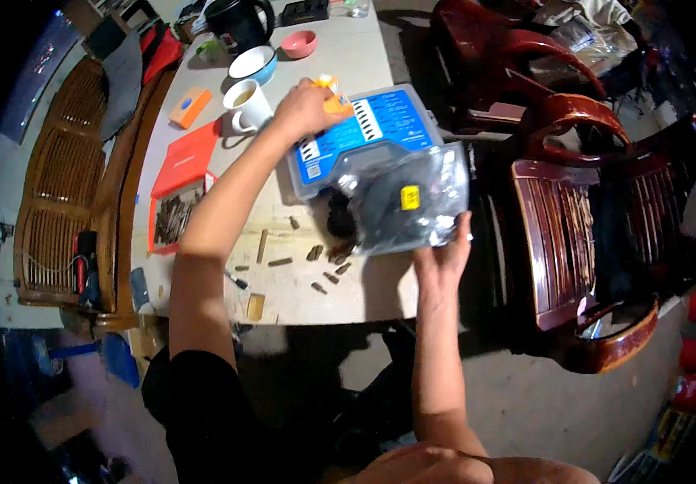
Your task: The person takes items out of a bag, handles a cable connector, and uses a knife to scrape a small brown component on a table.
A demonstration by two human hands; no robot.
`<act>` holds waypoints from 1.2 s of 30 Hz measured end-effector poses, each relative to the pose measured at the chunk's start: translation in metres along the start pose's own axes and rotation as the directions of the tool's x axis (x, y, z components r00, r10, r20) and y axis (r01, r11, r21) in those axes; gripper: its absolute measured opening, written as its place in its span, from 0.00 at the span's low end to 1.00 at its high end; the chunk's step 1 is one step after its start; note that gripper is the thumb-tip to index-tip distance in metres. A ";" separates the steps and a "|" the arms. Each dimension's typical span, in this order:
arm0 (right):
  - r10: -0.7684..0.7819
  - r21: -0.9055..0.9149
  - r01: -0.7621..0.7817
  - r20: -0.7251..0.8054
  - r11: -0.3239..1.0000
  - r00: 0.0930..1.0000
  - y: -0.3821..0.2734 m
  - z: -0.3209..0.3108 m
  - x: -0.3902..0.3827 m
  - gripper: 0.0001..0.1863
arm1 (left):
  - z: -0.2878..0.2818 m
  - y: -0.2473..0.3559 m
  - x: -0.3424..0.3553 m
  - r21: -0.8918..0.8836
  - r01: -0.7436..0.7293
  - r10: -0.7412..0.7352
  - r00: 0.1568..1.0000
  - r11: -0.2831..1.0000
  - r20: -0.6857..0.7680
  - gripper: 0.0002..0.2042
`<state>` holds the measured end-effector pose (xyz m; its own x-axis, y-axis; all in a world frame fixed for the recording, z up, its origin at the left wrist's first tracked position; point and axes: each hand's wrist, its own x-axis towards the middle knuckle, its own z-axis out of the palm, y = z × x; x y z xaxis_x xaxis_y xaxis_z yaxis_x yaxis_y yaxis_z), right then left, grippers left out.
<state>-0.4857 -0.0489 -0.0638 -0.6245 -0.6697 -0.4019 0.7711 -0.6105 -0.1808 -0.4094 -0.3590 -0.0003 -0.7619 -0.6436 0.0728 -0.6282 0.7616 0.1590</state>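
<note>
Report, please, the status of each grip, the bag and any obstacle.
Left grip: holding small orange box. Right grip: holding clear bag. Bag hides part of blue case. White mug near left grip.

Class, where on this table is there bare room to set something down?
Bare table shows beyond the case, right of the pink bowl, and at the near right corner, beside the brown pieces. Crowded: the left side, with red box, mug and blue bowl.

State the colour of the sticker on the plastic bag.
The sticker is yellow with dark print, seen in the head view.
</note>
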 end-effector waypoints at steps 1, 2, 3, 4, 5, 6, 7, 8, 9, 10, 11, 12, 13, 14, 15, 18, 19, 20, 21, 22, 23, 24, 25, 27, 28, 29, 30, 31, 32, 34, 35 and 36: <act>-0.032 0.039 0.032 -0.017 0.999 0.999 -0.005 0.006 0.000 0.24 | 0.000 0.004 -0.012 -0.003 0.006 -0.006 0.994 1.000 0.105 0.31; -0.065 0.077 0.068 -0.037 0.995 0.997 -0.009 0.011 -0.001 0.24 | 0.000 0.008 -0.024 -0.008 0.011 -0.009 0.978 1.000 0.208 0.32; -0.083 0.146 0.079 0.019 0.986 0.996 -0.008 0.012 0.000 0.24 | 0.012 -0.004 -0.027 -0.077 0.064 -0.047 0.977 0.995 0.210 0.34; -0.111 0.169 0.111 -0.009 0.979 0.994 -0.008 0.018 -0.001 0.24 | 0.015 -0.003 -0.036 -0.017 0.088 -0.084 0.985 0.996 0.147 0.35; -0.135 0.168 0.140 -0.042 0.976 0.990 -0.005 0.018 -0.002 0.24 | 0.019 -0.001 -0.044 0.044 0.113 -0.117 0.990 0.993 0.084 0.35; -0.171 0.167 0.180 -0.067 0.969 0.983 -0.005 0.021 -0.004 0.25 | 0.016 0.006 -0.049 0.098 0.131 -0.133 0.991 0.986 0.011 0.36; -0.187 0.166 0.195 -0.060 0.967 0.981 -0.004 0.024 -0.007 0.24 | 0.011 0.011 -0.057 0.066 0.145 -0.142 0.988 0.987 -0.053 0.35; -0.163 0.186 0.173 -0.066 0.967 0.984 -0.004 0.027 -0.011 0.24 | 0.008 0.018 -0.066 -0.076 0.065 -0.076 0.987 0.995 -0.141 0.35; -0.178 0.201 0.182 -0.036 0.963 0.983 -0.005 0.023 -0.010 0.24 | 0.003 0.029 -0.074 -0.208 -0.034 -0.016 0.971 0.978 -0.237 0.34; -0.204 0.210 0.202 -0.010 0.957 0.979 -0.008 0.018 -0.006 0.24 | 0.003 0.045 -0.082 -0.334 -0.150 0.031 0.942 0.930 -0.335 0.34; -0.225 0.219 0.218 0.006 0.951 0.974 -0.011 0.018 -0.004 0.24 | -0.004 0.066 -0.096 -0.367 -0.268 0.190 0.953 0.891 -0.236 0.36; -0.242 0.231 0.231 0.023 0.945 0.970 -0.013 0.018 -0.003 0.24 | -0.010 0.088 -0.112 -0.407 -0.373 0.347 0.928 0.834 -0.138 0.38; -0.241 0.251 0.223 0.040 0.942 0.970 -0.007 0.020 -0.004 0.25 | -0.010 0.100 -0.130 -0.367 -0.472 0.447 0.881 0.802 -0.155 0.41; -0.248 0.235 0.231 0.045 0.944 0.968 -0.005 0.022 -0.006 0.25 | -0.008 0.112 -0.141 -0.333 -0.568 0.543 0.821 0.753 -0.173 0.44; -0.250 0.221 0.234 0.049 0.947 0.967 -0.001 0.026 -0.009 0.25 | -0.002 0.120 -0.147 -0.240 -0.582 0.559 0.813 0.777 -0.163 0.45; -0.214 0.277 0.166 0.153 0.946 0.965 0.008 0.034 -0.015 0.24 | -0.002 0.120 -0.135 -0.011 -0.627 0.604 0.754 0.779 -0.258 0.40; -0.208 0.307 0.135 0.219 0.942 0.953 0.012 0.032 -0.010 0.23 | 0.002 0.115 -0.121 0.058 -0.639 0.614 0.703 0.767 -0.359 0.35; -0.204 0.334 0.103 0.284 0.937 0.937 0.014 0.030 -0.004 0.23 | 0.004 0.109 -0.105 0.128 -0.643 0.622 0.639 0.755 -0.453 0.31; -0.190 0.303 0.112 0.242 0.946 0.951 0.018 0.027 0.000 0.23 | 0.005 0.105 -0.092 0.151 -0.634 0.605 0.600 0.759 -0.524 0.26; -0.149 0.268 0.094 0.196 0.959 0.969 0.022 0.030 -0.001 0.22 | 0.001 0.100 -0.079 0.160 -0.618 0.590 0.591 0.769 -0.551 0.25; -0.145 0.143 0.113 0.241 0.983 0.960 0.026 0.029 -0.003 0.23 | 0.001 0.093 -0.064 0.173 -0.627 0.604 0.581 0.760 -0.545 0.25; -0.127 0.019 0.127 0.281 0.992 0.951 0.032 0.027 -0.007 0.23 | 0.001 0.084 -0.051 0.189 -0.632 0.619 0.577 0.752 -0.533 0.24; -0.098 -0.080 0.142 0.402 0.987 0.910 0.035 0.030 -0.010 0.25 | 0.002 0.076 -0.039 0.216 -0.628 0.637 0.585 0.747 -0.503 0.24; -0.049 -0.171 0.101 0.285 0.980 0.957 0.033 0.032 -0.015 0.24 | 0.009 0.063 -0.017 0.264 -0.627 0.669 0.593 0.732 -0.448 0.23; -0.020 -0.177 0.068 0.262 0.982 0.965 0.033 0.032 -0.016 0.22 | 0.016 0.053 -0.011 0.258 -0.602 0.652 0.648 0.755 -0.394 0.23; -0.019 -0.212 0.074 0.253 0.975 0.967 0.033 0.032 -0.015 0.22 | 0.023 0.042 -0.007 0.256 -0.576 0.630 0.700 0.777 -0.338 0.23; -0.024 -0.257 0.087 0.238 0.963 0.971 0.032 0.029 -0.013 0.22 | 0.028 0.040 -0.006 0.241 -0.552 0.602 0.746 0.798 -0.285 0.23; -0.029 -0.300 0.097 0.223 0.949 0.974 0.031 0.027 -0.012 0.22 | 0.032 0.037 -0.004 0.200 -0.505 0.543 0.796 0.839 -0.267 0.24; -0.041 -0.345 0.105 0.189 0.933 0.981 0.031 0.026 -0.010 0.22 | 0.036 0.034 -0.004 0.171 -0.493 0.521 0.818 0.853 -0.244 0.24; -0.023 -0.389 0.079 0.145 0.918 0.989 0.027 0.021 -0.006 0.21 | 0.034 0.032 -0.010 0.112 -0.471 0.484 0.855 0.875 -0.185 0.25; -0.034 -0.388 0.081 0.127 0.918 0.991 0.024 0.018 -0.006 0.21 | 0.034 0.031 -0.016 0.073 -0.476 0.481 0.865 0.877 -0.141 0.26; -0.037 -0.384 0.077 0.109 0.920 0.993 0.022 0.015 -0.006 0.22 | 0.030 0.033 -0.025 0.067 -0.491 0.496 0.861 0.868 -0.117 0.26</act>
<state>-0.4666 -0.0647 -0.0518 -0.6625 -0.6887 -0.2945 0.7095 -0.4508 -0.5417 -0.4156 -0.3157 -0.0264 -0.9485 -0.1852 0.2569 -0.1819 0.9826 0.0367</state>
